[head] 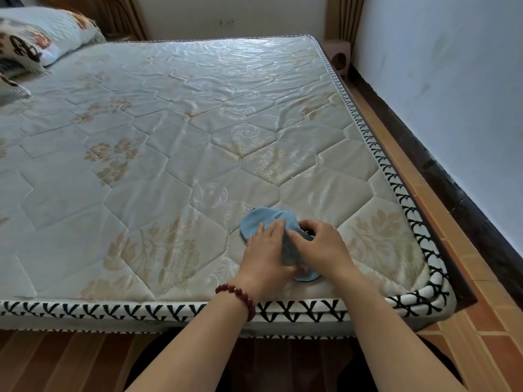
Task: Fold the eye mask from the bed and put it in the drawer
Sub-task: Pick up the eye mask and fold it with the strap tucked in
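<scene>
A light blue eye mask [256,223] with a dark edge lies on the quilted mattress [175,142] near its front right corner. My left hand [267,251], with a red bead bracelet on the wrist, presses flat on the mask's middle. My right hand [319,244] pinches the mask's right part, which is lifted and bent over toward the left. A dark strap shows just behind the right fingers. Both hands cover most of the mask; only its far left lobe and a small near edge show. No drawer is in view.
Pillows [31,43] lie at the far left of the bed. A dark wooden bed frame [441,222] runs along the right side, with tiled floor [486,321] and a white wall [452,94] beyond. A small wooden stand [339,55] sits at the far corner.
</scene>
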